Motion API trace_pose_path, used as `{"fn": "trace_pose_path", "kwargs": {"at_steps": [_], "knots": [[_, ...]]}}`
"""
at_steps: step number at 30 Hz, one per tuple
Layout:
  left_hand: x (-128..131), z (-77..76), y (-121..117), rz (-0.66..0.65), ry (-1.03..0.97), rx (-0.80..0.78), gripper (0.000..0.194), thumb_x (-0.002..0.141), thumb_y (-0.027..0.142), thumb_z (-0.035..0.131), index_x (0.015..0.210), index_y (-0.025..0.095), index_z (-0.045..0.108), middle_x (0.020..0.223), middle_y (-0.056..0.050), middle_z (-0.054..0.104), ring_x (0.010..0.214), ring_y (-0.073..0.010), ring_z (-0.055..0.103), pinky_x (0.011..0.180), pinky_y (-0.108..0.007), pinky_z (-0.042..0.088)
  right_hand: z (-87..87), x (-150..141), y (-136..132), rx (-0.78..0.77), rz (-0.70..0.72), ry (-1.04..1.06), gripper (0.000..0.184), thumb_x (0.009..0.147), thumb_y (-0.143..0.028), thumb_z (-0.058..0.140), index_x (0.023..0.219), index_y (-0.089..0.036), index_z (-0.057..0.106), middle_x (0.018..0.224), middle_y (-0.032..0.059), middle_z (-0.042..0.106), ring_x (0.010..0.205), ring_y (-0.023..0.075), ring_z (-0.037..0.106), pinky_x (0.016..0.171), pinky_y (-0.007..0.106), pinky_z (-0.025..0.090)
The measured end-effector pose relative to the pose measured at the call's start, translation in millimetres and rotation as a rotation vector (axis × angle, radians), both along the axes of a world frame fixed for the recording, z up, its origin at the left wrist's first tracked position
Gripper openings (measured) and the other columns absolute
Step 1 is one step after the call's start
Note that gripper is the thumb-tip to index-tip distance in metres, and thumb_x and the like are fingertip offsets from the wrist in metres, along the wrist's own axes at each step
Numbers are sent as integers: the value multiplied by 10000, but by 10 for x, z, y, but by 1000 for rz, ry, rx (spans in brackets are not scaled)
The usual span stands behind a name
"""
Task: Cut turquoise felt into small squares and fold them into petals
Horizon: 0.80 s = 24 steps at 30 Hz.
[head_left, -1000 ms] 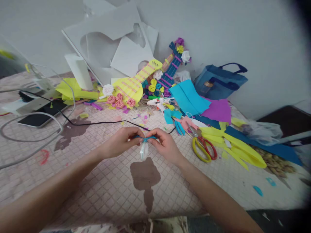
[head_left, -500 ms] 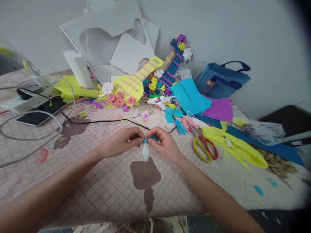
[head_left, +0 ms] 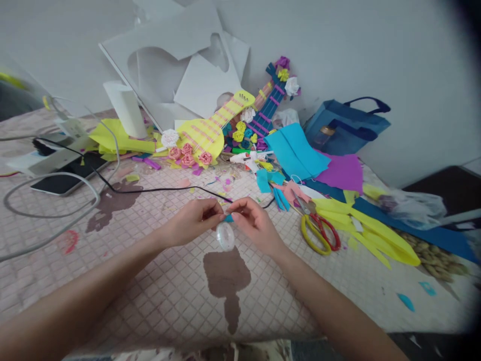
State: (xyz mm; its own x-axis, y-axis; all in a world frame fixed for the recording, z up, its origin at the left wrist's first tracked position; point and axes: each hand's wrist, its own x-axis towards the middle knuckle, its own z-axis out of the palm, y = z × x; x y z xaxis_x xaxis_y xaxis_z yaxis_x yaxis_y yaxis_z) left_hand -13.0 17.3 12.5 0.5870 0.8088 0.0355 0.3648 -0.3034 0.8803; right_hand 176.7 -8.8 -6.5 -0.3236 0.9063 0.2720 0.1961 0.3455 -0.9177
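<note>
My left hand (head_left: 201, 219) and my right hand (head_left: 252, 223) meet over the table, fingertips pinched close together. Between them is a small blue paper piece (head_left: 229, 218), mostly covered by the fingers. Just below it hangs a round, whitish, translucent spool (head_left: 225, 236), its flat face turned toward me. Whether a thread joins the spool to the paper I cannot make out. A black cord (head_left: 165, 189) runs along the table behind my hands. To the right of my right hand lie scissors (head_left: 315, 234) with one yellow and one red handle.
A yellow paper guitar (head_left: 203, 135) and a blue one (head_left: 266, 108) stand at the back with paper roses. Nearby lie a white glue gun (head_left: 246, 157), blue sheets (head_left: 296, 150) and yellow paper (head_left: 368, 230). A phone (head_left: 63, 183) and grey cable (head_left: 48, 174) are on the left.
The spool has turned from edge-on to showing its round face. Less of the blue paper sticks out beside my fingers. Both hands stay nearly in place while the view shifts slightly.
</note>
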Motion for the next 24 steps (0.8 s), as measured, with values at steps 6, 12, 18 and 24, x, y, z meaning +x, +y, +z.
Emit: {"fn": "trace_pose_path", "kwargs": {"at_steps": [6,12,18,24], "knots": [[-14,-57,58,163,-106,-5,226,847,332,516,732,140,550,593,23,511,534,-86,456,484,-198,341,80,10,-101,392,-139,-185,175,817,-309,569,972,-229,558,1226,90,455,1207,249,414,1010,449,345],[-20,-39,64,266,-114,80,198,843,307,525,751,137,568,647,7,547,574,-94,489,517,-205,363,20,-62,-139,473,-108,-391,181,830,-322,558,976,-216,578,1422,88,286,1310,284,281,1033,483,305],[-45,-40,80,277,-132,64,230,852,344,522,735,148,546,630,9,542,561,-96,477,503,-203,371,4,-98,-145,410,-163,-353,109,844,-264,536,933,-217,576,1429,77,292,1312,275,286,1018,476,330],[-45,-66,77,304,-179,56,231,856,361,519,781,147,560,695,-15,582,640,-122,541,567,-225,429,12,-103,-142,351,-175,-268,96,838,-260,548,928,-233,570,1409,77,319,1278,284,339,986,482,366]]}}
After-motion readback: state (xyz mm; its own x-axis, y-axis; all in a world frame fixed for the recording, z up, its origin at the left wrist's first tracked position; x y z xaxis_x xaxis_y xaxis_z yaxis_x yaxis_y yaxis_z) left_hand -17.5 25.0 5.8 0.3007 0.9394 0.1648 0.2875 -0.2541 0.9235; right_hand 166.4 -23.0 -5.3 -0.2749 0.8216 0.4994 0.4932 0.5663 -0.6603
